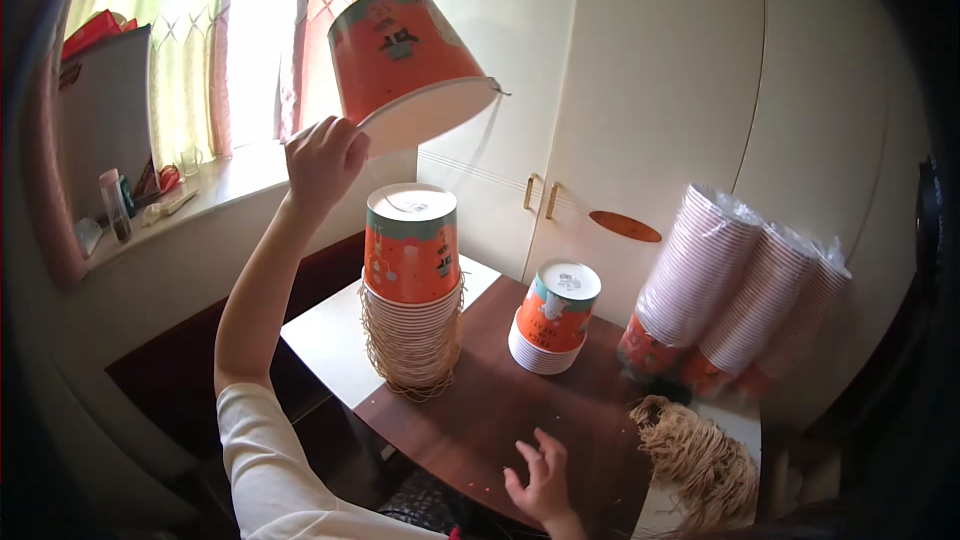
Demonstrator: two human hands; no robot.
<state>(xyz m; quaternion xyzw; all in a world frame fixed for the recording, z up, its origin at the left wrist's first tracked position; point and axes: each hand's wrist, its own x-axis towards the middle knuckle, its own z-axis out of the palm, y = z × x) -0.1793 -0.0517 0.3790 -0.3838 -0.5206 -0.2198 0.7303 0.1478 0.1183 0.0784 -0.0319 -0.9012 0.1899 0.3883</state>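
Observation:
My left hand (328, 162) is raised, its fingers pinching the rim of an orange and green paper bucket (408, 50). This bucket is tilted, its wide white mouth facing down, and a bit of string pokes out at the rim's right side. Below it stands a tall stack of upturned paper buckets (412, 255), with loops of tan string (410, 340) hanging around the lower rims. Low over the table's near edge, my right hand (542, 483) has its fingers apart and holds nothing. A shorter stack of upturned buckets (558, 315) stands beyond it.
Plastic-wrapped stacks of paper buckets (698, 260) lean at the table's right rear. A bundle of tan strings (695, 455) lies at the right edge of the brown table (500, 410). Behind are white cabinet doors (650, 70); a windowsill (215, 190) with small items is left.

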